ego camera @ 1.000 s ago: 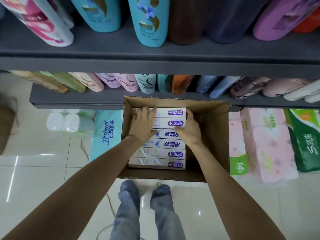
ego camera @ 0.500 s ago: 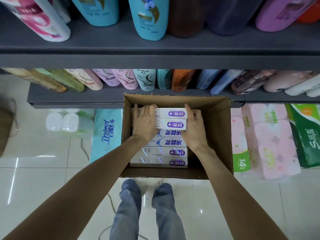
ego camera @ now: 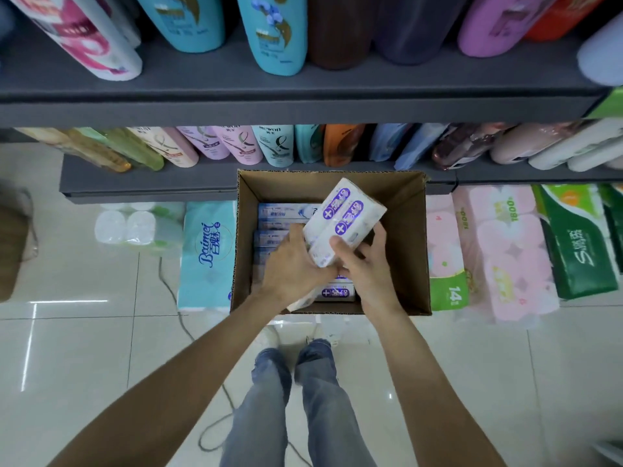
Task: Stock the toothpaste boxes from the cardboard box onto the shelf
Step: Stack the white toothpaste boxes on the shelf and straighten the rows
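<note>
From the head view, two toothpaste boxes (ego camera: 344, 220), side by side as a pair, are lifted above the open carton (ego camera: 409, 251); several more lie stacked inside along its left wall, too overlapped to count. The left hand (ego camera: 291, 264) and right hand (ego camera: 364, 264) both curl round the pair's near end, which tilts toward the carton's far right corner below the shelf (ego camera: 148, 183).

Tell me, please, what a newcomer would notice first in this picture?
Both hands, left and right, grip a tilted pair of white toothpaste boxes over the open cardboard box on the floor. More toothpaste boxes lie inside it. Above, colourful shampoo bottles fill the grey shelves.
</note>
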### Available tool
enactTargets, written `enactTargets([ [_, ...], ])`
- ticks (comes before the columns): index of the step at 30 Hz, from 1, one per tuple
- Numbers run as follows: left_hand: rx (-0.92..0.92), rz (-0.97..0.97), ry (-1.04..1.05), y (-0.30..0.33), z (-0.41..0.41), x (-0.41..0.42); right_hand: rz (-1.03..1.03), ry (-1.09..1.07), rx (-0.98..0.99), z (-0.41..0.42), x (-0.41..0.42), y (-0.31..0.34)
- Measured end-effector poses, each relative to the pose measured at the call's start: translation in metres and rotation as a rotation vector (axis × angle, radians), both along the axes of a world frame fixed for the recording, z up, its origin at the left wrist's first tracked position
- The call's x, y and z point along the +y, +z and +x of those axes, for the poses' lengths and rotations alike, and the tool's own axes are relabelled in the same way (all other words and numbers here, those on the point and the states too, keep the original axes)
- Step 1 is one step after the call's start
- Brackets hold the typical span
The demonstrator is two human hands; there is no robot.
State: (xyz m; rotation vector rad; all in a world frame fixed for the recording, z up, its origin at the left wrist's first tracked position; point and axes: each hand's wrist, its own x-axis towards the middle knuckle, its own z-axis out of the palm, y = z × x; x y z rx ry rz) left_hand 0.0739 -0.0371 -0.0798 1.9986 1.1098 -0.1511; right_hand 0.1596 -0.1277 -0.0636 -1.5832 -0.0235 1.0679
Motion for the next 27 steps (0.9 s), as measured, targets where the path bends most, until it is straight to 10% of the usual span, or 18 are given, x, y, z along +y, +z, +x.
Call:
enactTargets([
  [17,-0.54,-0.823,0.15,0.118,-0.044,0.037,0.112,-0.193,0.075,-0.016,-0.012,0.125],
  [27,-0.615,-0.812,0.244,0.224,-0.047,0.046,-0.013,-0.172,-0.275,-0.001,-0.039,0.236],
])
